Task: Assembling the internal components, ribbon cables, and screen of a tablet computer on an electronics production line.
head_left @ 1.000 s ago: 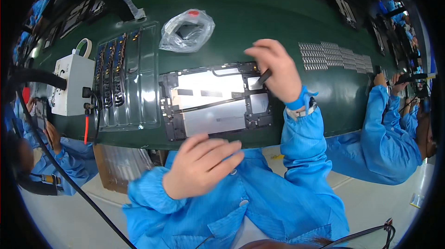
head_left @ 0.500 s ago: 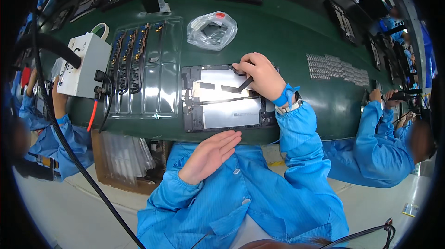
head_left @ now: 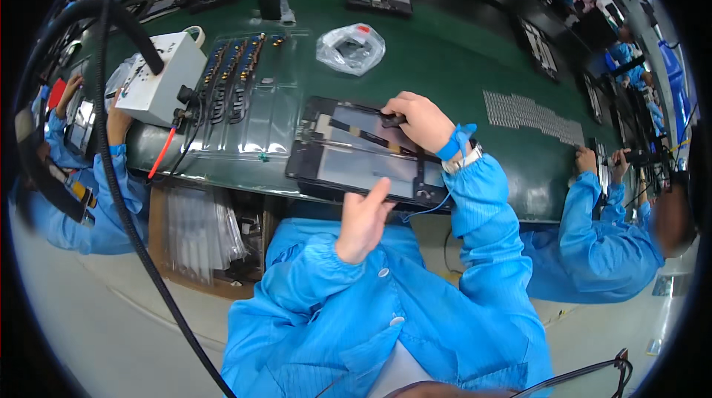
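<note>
Left hand risen to panel edge, open, empty; right hand still pinching small dark tool on panel, green table.

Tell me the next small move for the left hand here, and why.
Probably bring the left hand down onto the near edge of the flat panel assembly to steady it. The right hand presses a small dark part at the panel's far edge, while the left hand hovers open just off the near edge, touching nothing, so the panel lies unbraced on the green table.
</note>
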Available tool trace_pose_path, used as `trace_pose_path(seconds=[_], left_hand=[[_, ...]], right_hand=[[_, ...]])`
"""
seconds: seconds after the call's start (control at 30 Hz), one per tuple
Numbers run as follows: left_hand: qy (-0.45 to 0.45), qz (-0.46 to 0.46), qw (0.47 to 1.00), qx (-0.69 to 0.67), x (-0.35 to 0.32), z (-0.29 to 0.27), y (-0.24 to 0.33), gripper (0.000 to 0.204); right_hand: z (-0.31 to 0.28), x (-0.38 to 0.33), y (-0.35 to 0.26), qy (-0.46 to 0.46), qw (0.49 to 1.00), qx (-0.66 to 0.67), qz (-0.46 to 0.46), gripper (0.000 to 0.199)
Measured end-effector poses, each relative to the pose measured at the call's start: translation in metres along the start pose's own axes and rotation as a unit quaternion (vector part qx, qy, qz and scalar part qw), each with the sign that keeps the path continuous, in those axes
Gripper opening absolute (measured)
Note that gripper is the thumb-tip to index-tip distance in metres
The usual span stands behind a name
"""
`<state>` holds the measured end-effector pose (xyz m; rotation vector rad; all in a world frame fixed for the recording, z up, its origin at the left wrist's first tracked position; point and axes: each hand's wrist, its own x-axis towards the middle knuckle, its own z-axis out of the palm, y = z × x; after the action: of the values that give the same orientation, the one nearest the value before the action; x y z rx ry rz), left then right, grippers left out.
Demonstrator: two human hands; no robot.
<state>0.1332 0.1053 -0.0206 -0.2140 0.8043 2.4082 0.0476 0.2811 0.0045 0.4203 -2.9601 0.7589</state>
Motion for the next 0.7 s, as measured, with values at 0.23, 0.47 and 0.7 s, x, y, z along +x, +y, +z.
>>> trace_pose_path(seconds=[0.23, 0.47, 0.7], left_hand=[[-0.126, 0.237, 0.819, 0.507, -0.009, 0.043, 0.016, 0.046], [-0.126, 0.494, 0.585, 0.631, -0.027, 0.071, 0.022, 0.062], [-0.031, 0.520, 0.459, 0.720, -0.043, 0.066, 0.020, 0.046]], right_hand=[[-0.039, -0.042, -0.048, 0.319, 0.947, 0.018, -0.024, 0.038], [-0.030, -0.055, -0.046, 0.428, 0.735, 0.523, 0.058, 0.044], [-0.036, -0.062, -0.043, 0.459, 0.851, 0.243, 0.079, 0.043]])
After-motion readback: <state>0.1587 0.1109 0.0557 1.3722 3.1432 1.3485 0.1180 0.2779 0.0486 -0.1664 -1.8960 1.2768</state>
